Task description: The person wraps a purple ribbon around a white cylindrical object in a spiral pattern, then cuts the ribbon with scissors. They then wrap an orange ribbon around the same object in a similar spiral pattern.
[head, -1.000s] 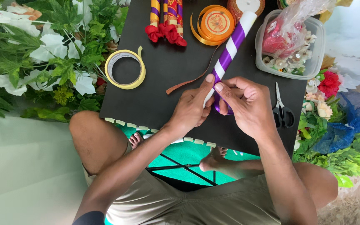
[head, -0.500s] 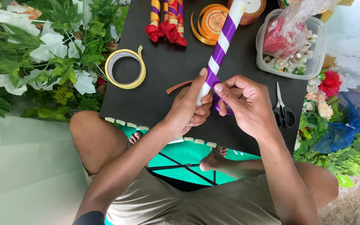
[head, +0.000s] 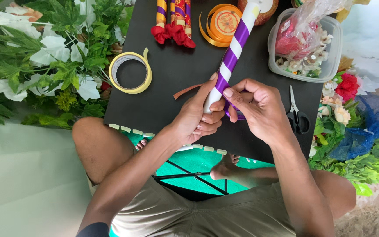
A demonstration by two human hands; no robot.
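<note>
Two hands work one white stick (head: 233,57) wound with purple ribbon, lying aslant over the black counter (head: 176,87). Left hand (head: 198,116) is clenched around the stick's lower end, thumb laid along it. Right hand (head: 259,109) pinches the loose purple ribbon end (head: 233,115) against the stick, forefinger and thumb nearly closed. One roll of yellowish tape (head: 130,72) lies flat to the left, well apart. One orange ribbon spool (head: 224,23) sits just beside the stick's upper part. Several finished sticks with red bows (head: 173,22) lie at the counter's far edge; exact count unclear. One clear tub of small flowers (head: 305,44) stands right. One pair of scissors (head: 295,113) lies just beside the right hand. Artificial greenery and white flowers (head: 36,57) crowd the left side.
</note>
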